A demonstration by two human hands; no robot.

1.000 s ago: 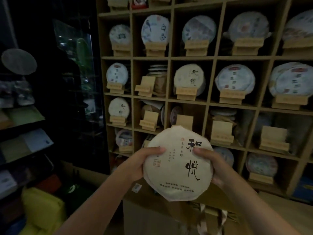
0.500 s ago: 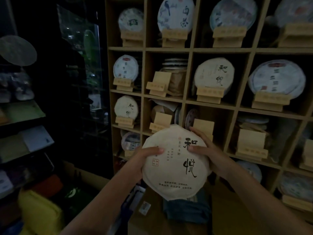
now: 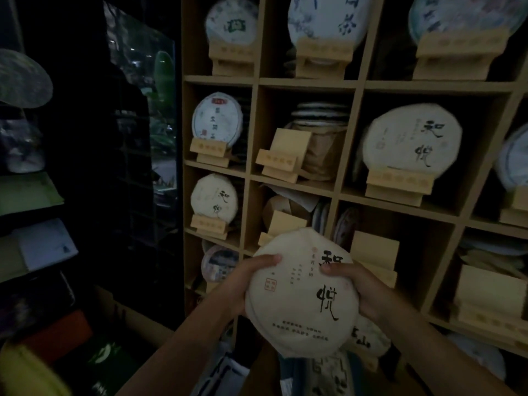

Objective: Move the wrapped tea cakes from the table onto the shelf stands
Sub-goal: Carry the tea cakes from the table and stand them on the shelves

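Wrapped tea cake [image 3: 303,292], a pale round disc with black brush characters on its paper, is held up in front of a wooden shelf [image 3: 307,81] of square compartments. The left hand [image 3: 243,284] grips its left edge, thumb curled over the front; the right hand [image 3: 357,287] grips the right edge the same way. What the fingers [image 3: 331,269] do behind the cake cannot be seen beyond the thumbs. The cake is in the air, touching no stand.

Most compartments already show a wrapped cake propped upright on a small wooden stand. Several stands are bare: one in the middle row [image 3: 283,155], with a stack of cakes behind it, one [image 3: 278,227] just above the held cake, and one [image 3: 374,258] beside the right hand. The scene is dim, with dark shelving to the left.

Judging by this, the carrying step is under way and the placing is not yet done. The next move likely calls for lifting the cake to a bare stand, setting its lower edge into the front lip, leaning it back, then letting go with both hands. Which stand is meant cannot be told.
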